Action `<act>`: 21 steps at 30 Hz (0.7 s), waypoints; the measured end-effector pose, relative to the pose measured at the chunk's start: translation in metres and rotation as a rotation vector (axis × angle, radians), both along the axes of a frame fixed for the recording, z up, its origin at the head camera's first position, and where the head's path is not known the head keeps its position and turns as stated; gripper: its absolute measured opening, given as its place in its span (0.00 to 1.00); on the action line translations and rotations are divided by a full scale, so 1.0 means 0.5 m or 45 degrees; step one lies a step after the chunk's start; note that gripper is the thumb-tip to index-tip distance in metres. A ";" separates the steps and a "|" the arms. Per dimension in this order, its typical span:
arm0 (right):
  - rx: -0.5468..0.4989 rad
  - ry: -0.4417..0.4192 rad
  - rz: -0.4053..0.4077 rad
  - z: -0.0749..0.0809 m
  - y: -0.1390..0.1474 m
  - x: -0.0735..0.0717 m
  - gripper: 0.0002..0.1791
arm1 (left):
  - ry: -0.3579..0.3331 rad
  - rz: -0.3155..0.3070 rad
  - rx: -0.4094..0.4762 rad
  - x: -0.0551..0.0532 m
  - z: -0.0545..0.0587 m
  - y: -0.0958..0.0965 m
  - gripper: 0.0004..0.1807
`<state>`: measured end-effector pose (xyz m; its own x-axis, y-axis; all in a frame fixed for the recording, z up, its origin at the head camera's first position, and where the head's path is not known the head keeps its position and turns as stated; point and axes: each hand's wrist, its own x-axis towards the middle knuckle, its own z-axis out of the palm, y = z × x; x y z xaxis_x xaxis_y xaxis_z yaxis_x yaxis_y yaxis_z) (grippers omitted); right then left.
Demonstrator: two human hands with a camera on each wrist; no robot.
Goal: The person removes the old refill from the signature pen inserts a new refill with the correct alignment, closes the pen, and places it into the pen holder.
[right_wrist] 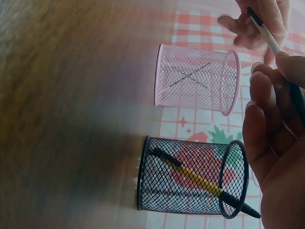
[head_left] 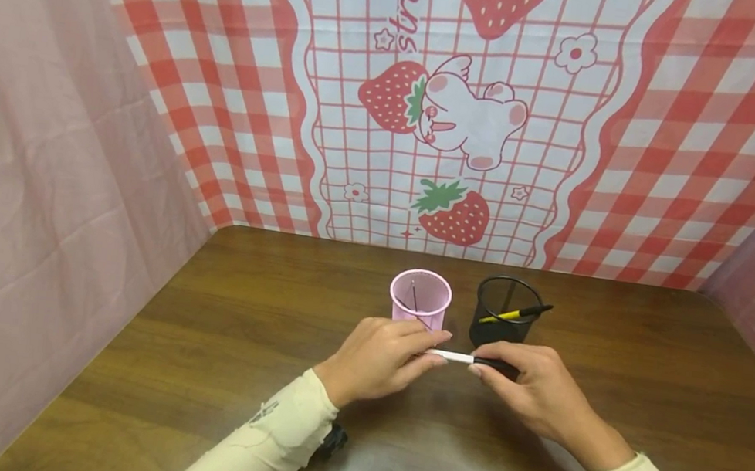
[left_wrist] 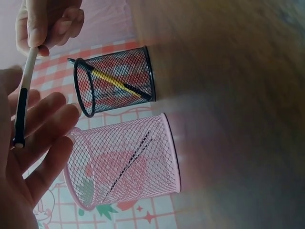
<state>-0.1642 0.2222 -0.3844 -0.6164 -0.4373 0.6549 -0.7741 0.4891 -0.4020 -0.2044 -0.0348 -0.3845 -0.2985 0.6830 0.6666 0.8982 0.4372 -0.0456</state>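
Spanning two hands (head_left: 378, 356) (head_left: 542, 390), slim smooth pen (head_left: 454, 357) near round mesh cups (head_left: 418, 319) (head_left: 501, 333)

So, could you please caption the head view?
Left hand and right hand holding pen before pink cup and black cup.

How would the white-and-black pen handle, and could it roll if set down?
The white-and-black pen is probably stiff, as it runs straight from the left hand to the right hand. It is likely light, being slim. Laid flat, it could roll, since its exposed end looks round.
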 end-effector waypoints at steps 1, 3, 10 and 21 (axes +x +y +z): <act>-0.002 0.000 0.002 0.000 0.000 0.000 0.15 | 0.003 -0.003 0.005 0.000 0.000 0.000 0.17; -0.002 0.001 0.004 -0.001 -0.001 0.000 0.16 | 0.016 -0.008 0.012 0.000 0.001 0.001 0.17; -0.012 0.003 0.004 0.000 -0.002 0.001 0.16 | 0.044 -0.011 0.021 -0.002 0.000 0.002 0.11; -0.014 0.009 0.008 -0.001 -0.001 0.000 0.15 | 0.064 0.015 -0.006 -0.001 -0.001 0.002 0.07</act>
